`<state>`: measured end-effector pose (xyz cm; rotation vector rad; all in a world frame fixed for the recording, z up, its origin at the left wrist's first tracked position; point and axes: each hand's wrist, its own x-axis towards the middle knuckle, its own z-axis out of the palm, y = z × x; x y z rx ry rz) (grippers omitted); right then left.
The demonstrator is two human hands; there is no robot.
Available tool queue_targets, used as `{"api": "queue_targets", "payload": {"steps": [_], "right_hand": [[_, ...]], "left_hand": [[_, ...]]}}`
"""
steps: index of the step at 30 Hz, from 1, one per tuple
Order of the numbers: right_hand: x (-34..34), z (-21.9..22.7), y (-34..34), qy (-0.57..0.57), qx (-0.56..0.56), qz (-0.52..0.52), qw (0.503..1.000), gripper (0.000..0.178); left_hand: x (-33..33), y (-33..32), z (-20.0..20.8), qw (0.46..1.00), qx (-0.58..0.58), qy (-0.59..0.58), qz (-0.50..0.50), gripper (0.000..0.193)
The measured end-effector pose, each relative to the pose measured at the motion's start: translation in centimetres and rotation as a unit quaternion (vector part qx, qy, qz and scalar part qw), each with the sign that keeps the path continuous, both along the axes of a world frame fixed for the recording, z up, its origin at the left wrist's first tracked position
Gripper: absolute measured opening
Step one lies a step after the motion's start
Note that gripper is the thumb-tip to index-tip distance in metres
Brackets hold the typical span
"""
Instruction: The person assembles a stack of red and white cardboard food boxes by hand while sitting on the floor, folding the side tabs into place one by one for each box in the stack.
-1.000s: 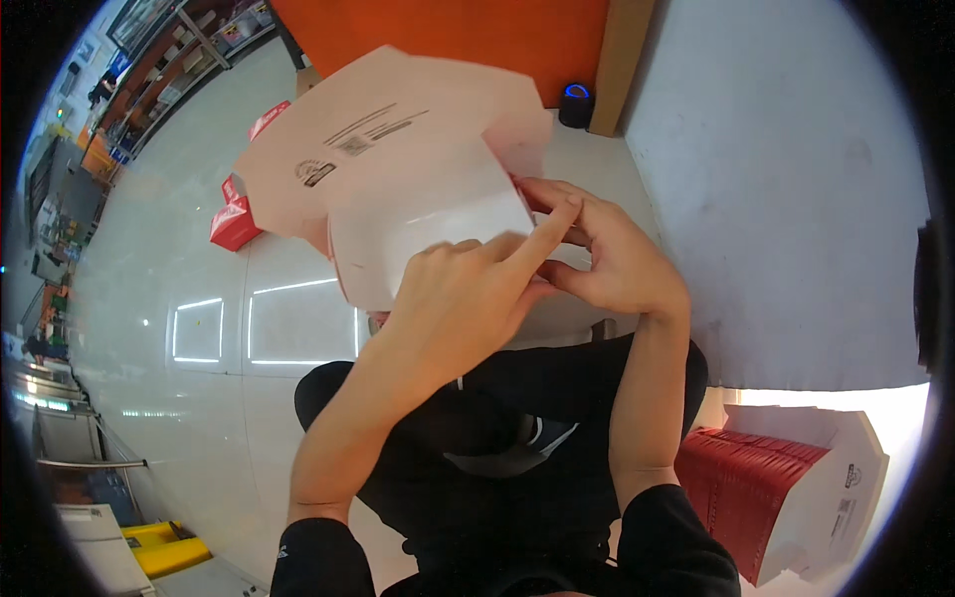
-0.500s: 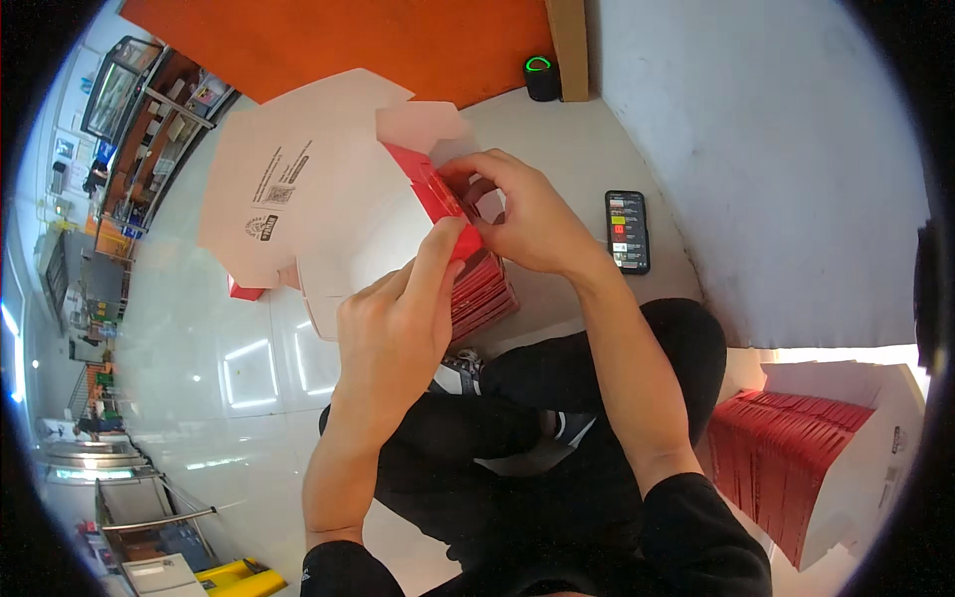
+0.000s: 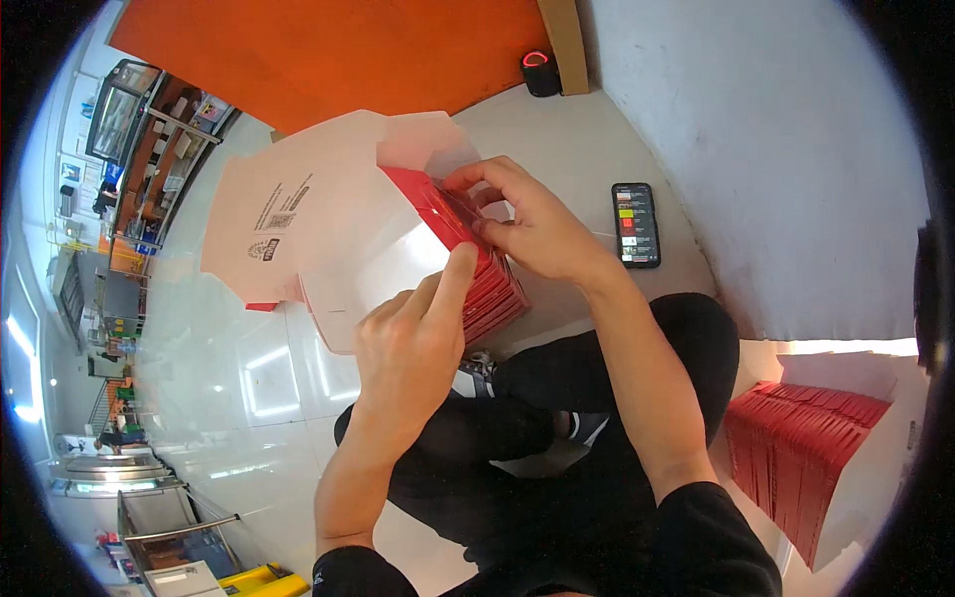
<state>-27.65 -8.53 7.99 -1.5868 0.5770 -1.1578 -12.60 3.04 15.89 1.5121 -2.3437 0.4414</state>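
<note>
A partly folded cardboard box (image 3: 343, 224), white inside with a red side wall (image 3: 423, 199), lies in front of me on a stack of flat red-edged cardboard boxes (image 3: 495, 303). Its large lid panel with dark print spreads to the far left. My left hand (image 3: 410, 323) is closed at the near corner, its thumb against the red wall and its other fingers curled over the white panel. With bent fingers, my right hand (image 3: 537, 227) pinches the folded red wall from the right. The fingertips of both hands are partly hidden.
A phone with a lit screen (image 3: 637, 226) lies on the pale floor to the right. A small black speaker (image 3: 540, 75) stands by an orange panel (image 3: 328, 60). Another stack of red-edged boxes (image 3: 801, 448) rests at the lower right, beside my crossed legs.
The box's lid panel has dropped lower at its far edge. My right fingers have shifted along the red wall, and my left thumb remains there. The speaker's ring changed from green to red.
</note>
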Motion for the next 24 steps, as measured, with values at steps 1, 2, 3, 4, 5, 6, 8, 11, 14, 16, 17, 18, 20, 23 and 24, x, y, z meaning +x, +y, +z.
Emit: {"api": "queue_targets", "payload": {"steps": [1, 2, 3, 4, 5, 6, 8, 11, 14, 16, 17, 18, 20, 23, 24], "right_hand": [[0.1, 0.0, 0.2, -0.01, 0.004, -0.003, 1.0, 0.052], [0.3, 0.1, 0.2, -0.006, -0.009, -0.007, 1.0, 0.05], [0.4, 0.2, 0.3, -0.001, -0.021, -0.012, 1.0, 0.049], [0.5, 0.3, 0.4, 0.004, -0.034, -0.016, 0.999, 0.047], [0.4, 0.2, 0.3, 0.01, -0.038, -0.016, 0.999, 0.049], [0.2, -0.1, 0.2, 0.017, -0.042, -0.017, 0.999, 0.051], [-0.1, -0.3, 0.1, 0.027, -0.055, -0.024, 0.998, 0.052], [-0.2, 0.0, 0.4, 0.042, -0.06, -0.041, 0.996, 0.052], [0.2, 1.2, 0.8, 0.066, -0.044, -0.064, 0.995, 0.049], [0.5, 1.5, 0.8, 0.096, -0.067, -0.094, 0.989, 0.046], [0.6, 1.7, 0.6, 0.103, -0.078, -0.12, 0.984, 0.046], [0.7, 1.9, 0.5, 0.109, -0.09, -0.146, 0.979, 0.046], [1.1, 2.5, 0.3, 0.128, -0.096, -0.181, 0.97, 0.042], [1.7, 3.1, 0.3, 0.16, -0.107, -0.225, 0.955, 0.029], [2.1, 2.5, 0.2, 0.168, -0.128, -0.252, 0.945, 0.023]], "left_hand": [[-0.1, -0.1, 0.0, 1.0, 0.0, -0.004, 0.003, 0.045], [-0.1, -0.1, 0.1, 1.0, -0.001, -0.007, 0.009, 0.045], [0.0, -0.1, -0.1, 1.0, 0.002, -0.008, 0.005, 0.045], [0.2, -0.2, -0.5, 1.0, 0.006, -0.009, 0.0, 0.045], [0.2, -0.4, -0.8, 1.0, 0.009, -0.008, -0.007, 0.045], [0.2, -0.6, -0.6, 0.999, 0.029, -0.001, -0.022, 0.044], [0.3, -0.9, 0.1, 0.996, 0.068, 0.01, -0.052, 0.042], [1.1, -1.0, 1.6, 0.98, 0.121, 0.118, -0.102, 0.035], [1.7, -2.8, 3.9, 0.998, 0.027, 0.022, -0.058, 0.028], [3.1, -5.5, 4.1, 0.995, 0.01, -0.074, -0.069, 0.027], [3.3, -6.5, 4.2, 0.99, -0.002, -0.121, -0.077, 0.027], [3.4, -6.7, 4.4, 0.988, 0.008, -0.128, -0.082, 0.026], [3.5, -7.2, 4.8, 0.985, 0.029, -0.146, -0.092, 0.025], [3.6, -6.7, 4.5, 0.983, 0.019, -0.152, -0.105, 0.024], [3.5, -6.9, 4.4, 0.981, 0.014, -0.155, -0.114, 0.023]]}}
